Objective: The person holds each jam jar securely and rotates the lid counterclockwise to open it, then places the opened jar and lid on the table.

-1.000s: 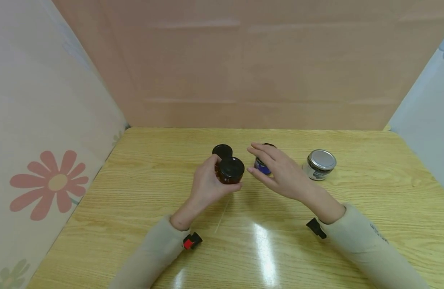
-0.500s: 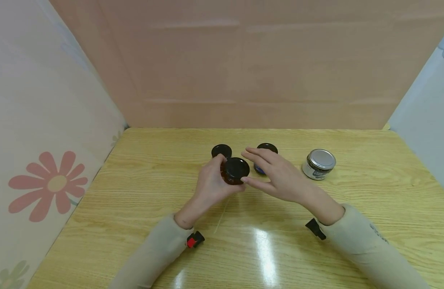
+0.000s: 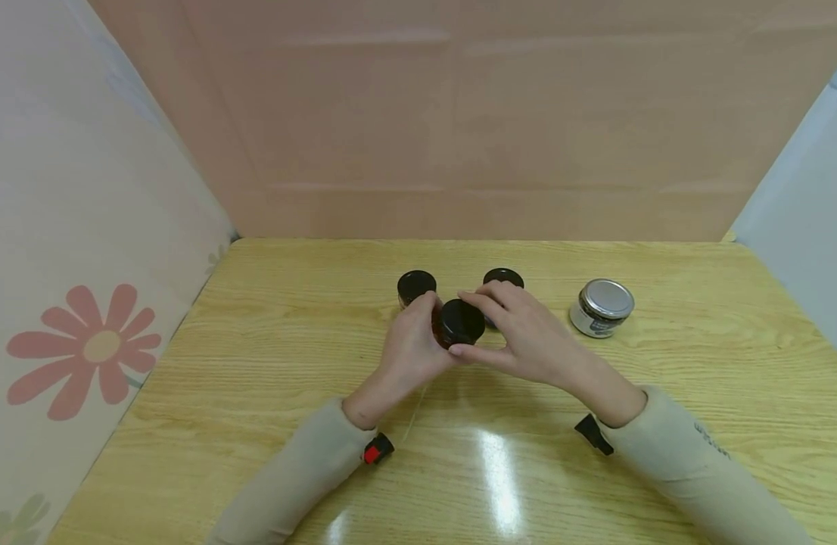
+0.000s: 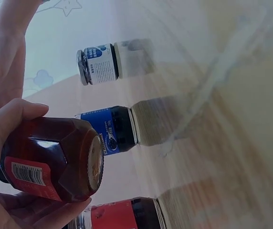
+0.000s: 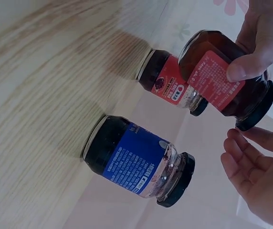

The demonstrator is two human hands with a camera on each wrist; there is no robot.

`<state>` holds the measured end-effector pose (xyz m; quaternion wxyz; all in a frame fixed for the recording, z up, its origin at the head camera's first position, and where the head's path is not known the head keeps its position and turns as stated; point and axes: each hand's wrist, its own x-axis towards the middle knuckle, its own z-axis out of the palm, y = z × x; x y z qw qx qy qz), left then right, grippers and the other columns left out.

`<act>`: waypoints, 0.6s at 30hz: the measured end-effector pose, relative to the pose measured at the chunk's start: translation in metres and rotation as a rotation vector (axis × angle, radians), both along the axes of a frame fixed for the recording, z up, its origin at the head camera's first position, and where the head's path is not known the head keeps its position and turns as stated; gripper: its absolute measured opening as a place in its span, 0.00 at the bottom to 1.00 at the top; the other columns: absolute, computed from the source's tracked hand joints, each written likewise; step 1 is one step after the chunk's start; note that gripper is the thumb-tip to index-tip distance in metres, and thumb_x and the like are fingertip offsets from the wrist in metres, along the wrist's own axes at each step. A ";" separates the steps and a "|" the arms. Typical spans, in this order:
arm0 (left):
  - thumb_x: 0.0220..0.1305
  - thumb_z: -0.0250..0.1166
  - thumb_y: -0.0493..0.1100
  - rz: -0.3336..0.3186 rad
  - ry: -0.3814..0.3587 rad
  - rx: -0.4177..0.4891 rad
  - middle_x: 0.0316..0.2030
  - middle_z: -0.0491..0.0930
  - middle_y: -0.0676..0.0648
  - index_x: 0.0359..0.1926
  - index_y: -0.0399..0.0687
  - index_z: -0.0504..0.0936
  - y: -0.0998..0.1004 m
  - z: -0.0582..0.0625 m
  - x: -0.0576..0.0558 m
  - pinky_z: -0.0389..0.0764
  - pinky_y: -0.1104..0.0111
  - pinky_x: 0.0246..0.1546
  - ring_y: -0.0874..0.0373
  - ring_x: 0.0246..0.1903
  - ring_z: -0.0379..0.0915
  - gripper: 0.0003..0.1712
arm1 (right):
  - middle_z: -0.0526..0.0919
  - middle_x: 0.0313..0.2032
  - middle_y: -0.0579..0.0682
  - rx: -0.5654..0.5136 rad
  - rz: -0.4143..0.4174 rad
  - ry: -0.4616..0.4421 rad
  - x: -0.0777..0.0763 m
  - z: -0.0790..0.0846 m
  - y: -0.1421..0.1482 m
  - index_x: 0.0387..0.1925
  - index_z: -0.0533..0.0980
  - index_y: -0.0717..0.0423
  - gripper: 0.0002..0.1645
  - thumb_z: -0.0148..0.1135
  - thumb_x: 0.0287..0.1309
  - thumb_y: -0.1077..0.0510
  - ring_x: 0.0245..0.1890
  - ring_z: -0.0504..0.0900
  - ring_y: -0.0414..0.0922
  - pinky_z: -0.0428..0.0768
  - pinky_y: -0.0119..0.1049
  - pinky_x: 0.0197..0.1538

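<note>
My left hand grips a glass jar of dark red contents, with a red label and a black lid. The jar is raised above the table and tilted. Thumb and fingers of my right hand span the lid from opposite sides, fingertips at its edge. Just behind the left hand stands a second red-labelled jar with a black lid. A blue-labelled jar, also black-lidded, stands behind the right hand, which partly hides it in the head view.
A shorter jar with a silver lid and white label stands to the right on the wooden table. A pinkish backdrop rises at the table's far edge, and a flower-printed wall borders the left.
My left hand has carried the held jar to the right. My right hand's fingers have come from beside the jar onto its lid. The standing jars have stayed put.
</note>
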<state>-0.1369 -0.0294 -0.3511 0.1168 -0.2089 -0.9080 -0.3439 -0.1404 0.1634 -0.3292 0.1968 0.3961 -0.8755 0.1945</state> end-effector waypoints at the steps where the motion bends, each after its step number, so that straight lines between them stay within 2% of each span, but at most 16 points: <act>1: 0.42 0.75 0.49 0.005 0.002 -0.007 0.28 0.72 0.50 0.34 0.44 0.71 0.001 0.000 0.000 0.72 0.73 0.27 0.60 0.26 0.69 0.24 | 0.77 0.46 0.52 -0.003 -0.005 0.001 0.000 0.000 0.000 0.57 0.75 0.58 0.40 0.62 0.54 0.32 0.40 0.74 0.46 0.74 0.41 0.44; 4: 0.42 0.74 0.50 0.012 0.014 -0.024 0.28 0.72 0.51 0.34 0.45 0.71 0.002 0.000 0.000 0.72 0.72 0.26 0.61 0.25 0.69 0.24 | 0.76 0.42 0.49 -0.001 -0.037 -0.018 0.002 0.001 -0.001 0.56 0.75 0.58 0.40 0.61 0.54 0.31 0.35 0.72 0.44 0.73 0.38 0.39; 11: 0.41 0.75 0.51 0.017 0.009 -0.064 0.26 0.71 0.52 0.33 0.46 0.71 0.006 0.001 0.001 0.69 0.74 0.23 0.62 0.24 0.68 0.24 | 0.76 0.39 0.47 -0.008 -0.127 -0.146 0.006 -0.001 -0.006 0.55 0.75 0.56 0.39 0.65 0.51 0.33 0.23 0.71 0.40 0.73 0.33 0.29; 18: 0.36 0.77 0.49 0.028 -0.010 -0.067 0.27 0.72 0.52 0.33 0.46 0.71 0.009 0.000 0.002 0.70 0.73 0.22 0.61 0.23 0.69 0.27 | 0.77 0.36 0.47 -0.093 -0.146 -0.145 0.006 -0.004 -0.009 0.48 0.77 0.57 0.35 0.70 0.47 0.36 0.24 0.75 0.41 0.73 0.29 0.26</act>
